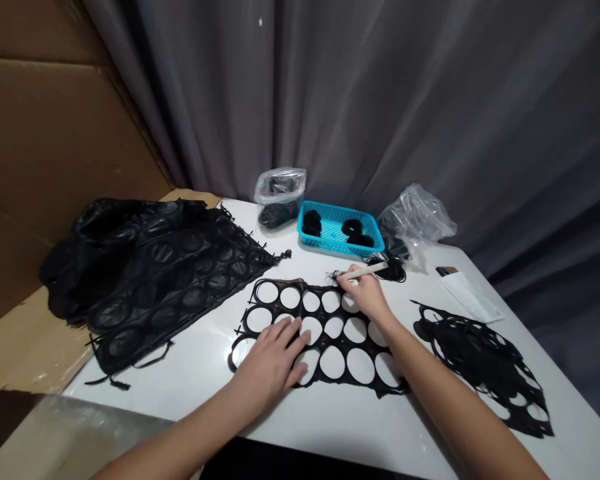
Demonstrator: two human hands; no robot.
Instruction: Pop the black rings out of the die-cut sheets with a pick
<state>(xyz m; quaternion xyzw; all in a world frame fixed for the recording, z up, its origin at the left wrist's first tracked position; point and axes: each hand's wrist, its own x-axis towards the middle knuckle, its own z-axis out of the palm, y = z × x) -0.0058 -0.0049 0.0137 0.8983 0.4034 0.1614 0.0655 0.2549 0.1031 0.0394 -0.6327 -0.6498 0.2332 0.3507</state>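
Note:
A black sheet (321, 289) with rows of large round holes lies flat on the white table, which shows through the openings. My left hand (273, 357) rests on the sheet's left part, fingers spread and holding nothing. At the sheet's far edge, my right hand (363, 288) is closed around a slim white pen-like tool (369, 271). Wispy black scraps (334, 274) lie by the fingertips; the tool's working end is too small to make out. A tangle of thin black strands (393, 270) is just beyond this hand.
A blue basket (340, 250) holds black rings. Beside it stand a clear bag-lined container (280, 200) and a crumpled plastic bag (420, 217). A large black perforated-looking sheet (180, 267) is heaped left; another holed black piece (485, 360) lies right, near white paper (470, 297). Cardboard (55, 167) stands left.

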